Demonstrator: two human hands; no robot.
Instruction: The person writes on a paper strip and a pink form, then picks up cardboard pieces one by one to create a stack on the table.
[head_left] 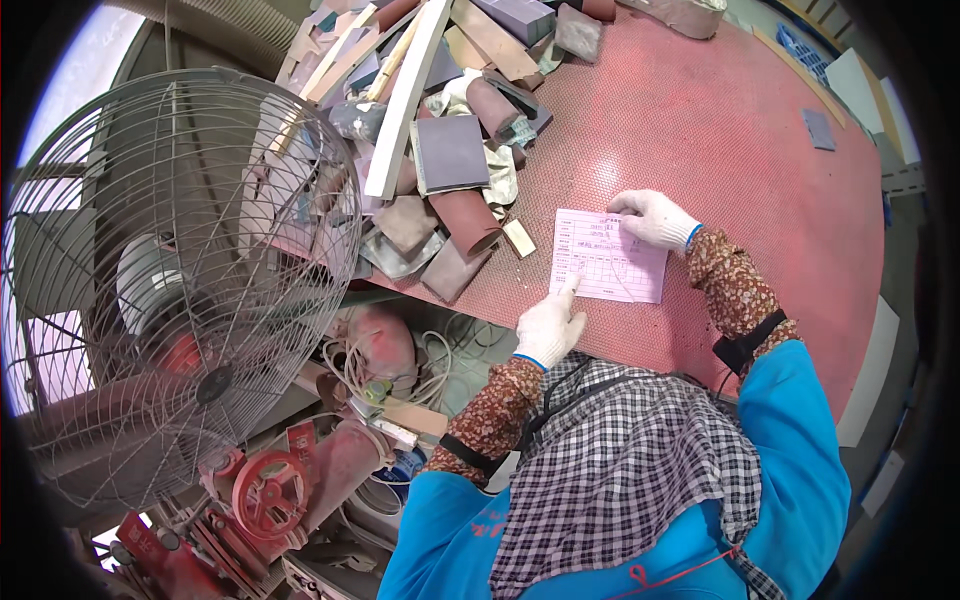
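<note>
A pink printed form (608, 255), ruled into a table, lies flat on the red work table (800, 230). My left hand (548, 328), in a white knit glove, rests at the form's lower left; its index finger is stretched onto the sheet and the thumb stands apart. At the upper right corner, my gloved right hand (655, 220) has its fingers curled over the paper, gripping that edge. Patterned sleeve covers reach up both my forearms, and a checked apron (630, 440) lies below the table's front edge.
Left of the form is a heap of sanding blocks (450, 152), rolled abrasive sheets (466, 222) and a long white strip (408, 100). A large caged fan (215, 385) stands at left, above a red handwheel (270, 494) and tangled cables (435, 360). A small grey pad (818, 130) lies far right.
</note>
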